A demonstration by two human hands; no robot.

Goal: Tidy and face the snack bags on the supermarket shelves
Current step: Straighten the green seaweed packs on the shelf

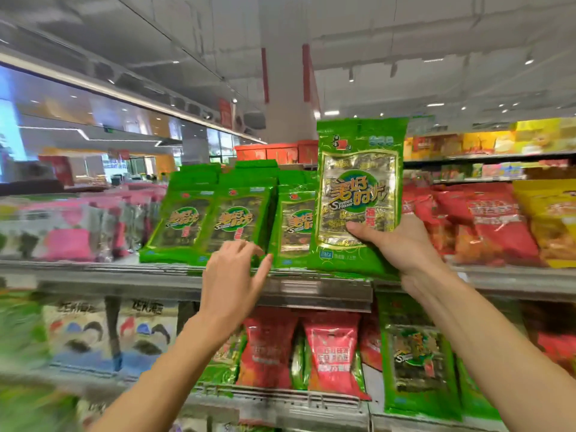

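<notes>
Right hand (402, 241) holds one green seaweed bag (358, 194) upright and front-facing, thumb pinching the lower front panel, other fingers hidden behind it. The bag sits just right of the standing row of green bags (218, 219) on the upper shelf (124, 269), its bottom edge at about shelf-lip level.

Left hand (233, 272) is empty, fingers loosely spread, tips touching or just short of the lower edge of the middle green bag in the row; blur makes contact hard to call.

Risks, my read:
- Row leans back and left. A nudge from the left fingertips could tip the front bags flat or slide them off the lip.
- Held bag is gripped low by one thumb; it's tall and floppy, so it could fold over or slip while being set in.
- Gap beside the rightmost green bag (296, 226) looks tight. Pushing in could crumple it or shove the red bags (486, 222) right of the fingers.
</notes>
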